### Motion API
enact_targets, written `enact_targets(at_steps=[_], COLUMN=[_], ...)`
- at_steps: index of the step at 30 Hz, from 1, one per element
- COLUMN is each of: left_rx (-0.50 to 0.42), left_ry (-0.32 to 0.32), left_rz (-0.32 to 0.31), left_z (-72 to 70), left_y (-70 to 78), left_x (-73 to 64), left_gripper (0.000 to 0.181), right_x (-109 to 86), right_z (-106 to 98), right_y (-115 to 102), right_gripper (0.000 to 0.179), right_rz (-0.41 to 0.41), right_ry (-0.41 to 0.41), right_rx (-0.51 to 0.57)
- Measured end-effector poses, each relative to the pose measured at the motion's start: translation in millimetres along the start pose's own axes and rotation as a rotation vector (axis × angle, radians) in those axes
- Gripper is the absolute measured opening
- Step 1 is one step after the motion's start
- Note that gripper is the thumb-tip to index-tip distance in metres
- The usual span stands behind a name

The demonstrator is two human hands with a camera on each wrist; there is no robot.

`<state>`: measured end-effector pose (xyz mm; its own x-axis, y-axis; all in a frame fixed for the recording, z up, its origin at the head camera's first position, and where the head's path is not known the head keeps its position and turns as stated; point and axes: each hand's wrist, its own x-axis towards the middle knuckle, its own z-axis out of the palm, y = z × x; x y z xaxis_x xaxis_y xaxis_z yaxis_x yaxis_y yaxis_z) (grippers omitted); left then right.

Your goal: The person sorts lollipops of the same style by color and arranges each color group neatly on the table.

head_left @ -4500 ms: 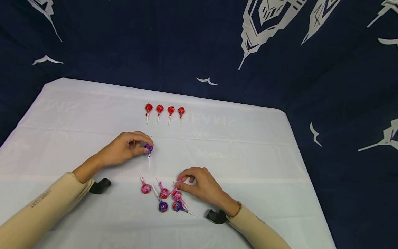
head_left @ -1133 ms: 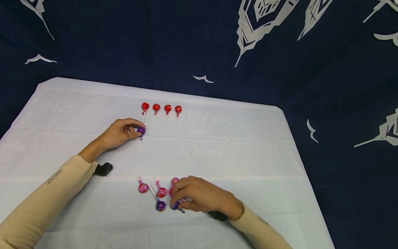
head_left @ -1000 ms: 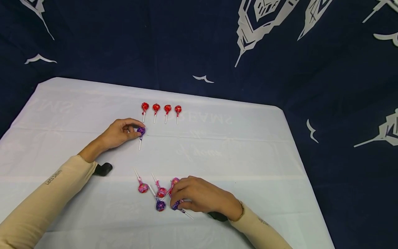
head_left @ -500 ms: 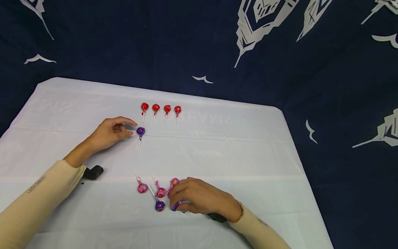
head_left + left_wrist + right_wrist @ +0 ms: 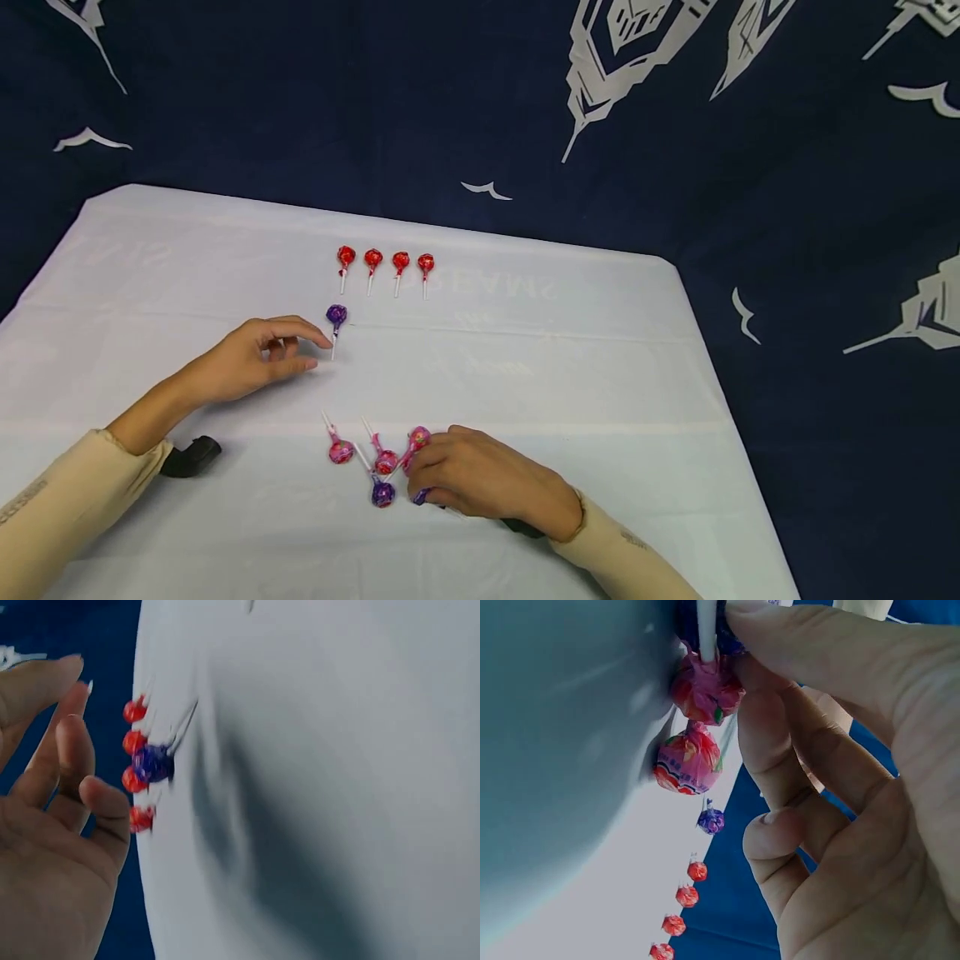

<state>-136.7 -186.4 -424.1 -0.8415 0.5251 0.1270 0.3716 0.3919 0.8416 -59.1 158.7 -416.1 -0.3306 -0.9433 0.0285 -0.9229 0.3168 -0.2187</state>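
My left hand (image 5: 240, 358) is raised beside a purple lollipop (image 5: 337, 315), thumb and fingers apart and holding nothing. This lollipop lies stick toward me; the left wrist view shows its purple ball (image 5: 152, 763) beyond the fingertips. Lower down, my right hand (image 5: 487, 471) pinches another purple lollipop (image 5: 421, 497), mostly covered by the fingers. In the right wrist view the thumb presses on its dark wrapper (image 5: 690, 626). Close by that hand lie a pink lollipop (image 5: 418, 438), two more pink ones, and a purple lollipop (image 5: 382, 493).
Several red lollipops (image 5: 401, 261) form a row near the far edge of the white tablecloth (image 5: 600, 417), sticks toward me. A dark blue cloth (image 5: 300, 100) with white patterns hangs behind the table.
My left hand carried the purple lollipop forward, let go of it below the red row, then drew back left and toward me. My right hand moved from a pink lollipop to a purple one.
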Motion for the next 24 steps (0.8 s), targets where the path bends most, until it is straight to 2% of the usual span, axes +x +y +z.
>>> enact_targets(at_steps=[7, 10, 14, 19, 24], left_rx=[0.047, 0.068, 0.035, -0.012, -0.018], left_ry=[-0.195, -0.252, -0.317, -0.362, -0.357], left_rz=[0.091, 0.126, 0.129, 0.125, 0.166], left_z=[22.5, 32.6, 40.0, 44.8, 48.5], left_y=[12.9, 16.8, 18.6, 16.3, 13.6], left_x=[-14.1, -17.5, -20.8, -22.2, -24.0], left_gripper=[0.026, 0.031, 0.03, 0.028, 0.028], right_x=[2.0, 1.5, 1.7, 1.4, 1.6], right_z=[-1, -1, -1, -1, 0], right_y=[-1, -2, -3, -3, -3], right_gripper=[0.014, 0.015, 0.015, 0.014, 0.013], right_rz=[0.026, 0.03, 0.022, 0.02, 0.026], right_ry=[-0.035, -0.048, -0.048, -0.049, -0.049], right_rx=[-0.025, -0.033, -0.041, -0.031, -0.026])
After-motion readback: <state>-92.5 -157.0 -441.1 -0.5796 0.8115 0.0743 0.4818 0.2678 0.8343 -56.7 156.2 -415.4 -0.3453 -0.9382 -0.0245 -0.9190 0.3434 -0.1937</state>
